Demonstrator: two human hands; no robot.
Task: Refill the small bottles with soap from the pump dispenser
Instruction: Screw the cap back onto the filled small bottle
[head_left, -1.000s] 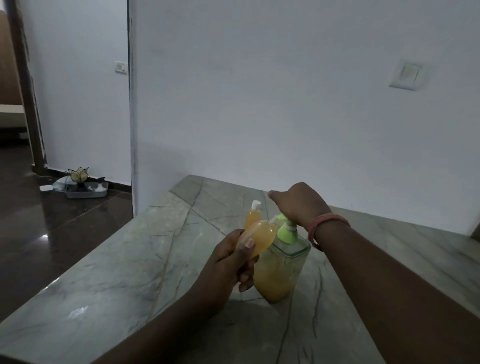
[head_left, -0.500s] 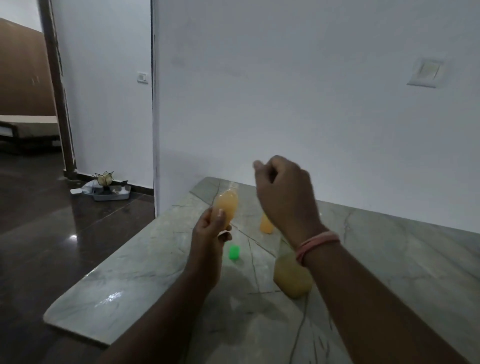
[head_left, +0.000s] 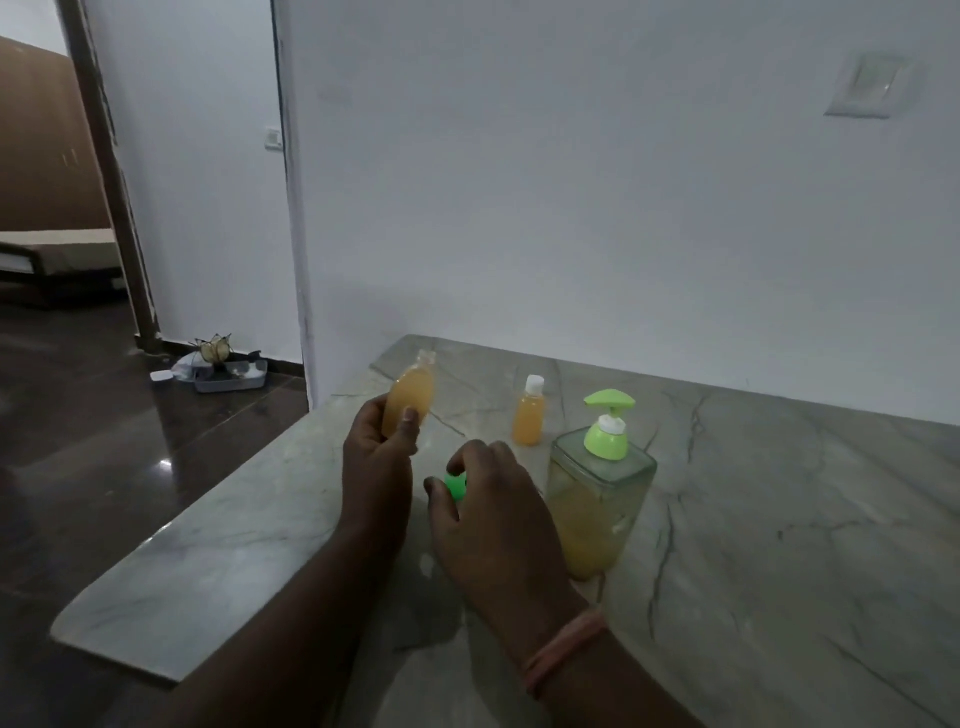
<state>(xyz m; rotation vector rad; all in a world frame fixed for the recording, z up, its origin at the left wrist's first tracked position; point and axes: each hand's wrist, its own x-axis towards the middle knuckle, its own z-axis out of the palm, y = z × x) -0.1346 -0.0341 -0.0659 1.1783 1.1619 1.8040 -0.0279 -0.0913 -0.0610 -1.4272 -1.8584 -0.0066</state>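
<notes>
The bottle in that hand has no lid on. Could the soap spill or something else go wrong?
Yes, maybe. The left hand holds the open bottle nearly full and a bit tilted, so a squeeze or a tip could slop soap onto the marble counter. The right hand is closing on the little green cap; it could skid away. That wrist is also close to the pump dispenser and might bump it.

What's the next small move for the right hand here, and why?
Probably lift the green cap and bring it to the open bottle. The left hand holds that bottle uncapped and nearly full, while the right hand already curls around the cap on the counter. The other small bottle already wears its white cap.
</notes>
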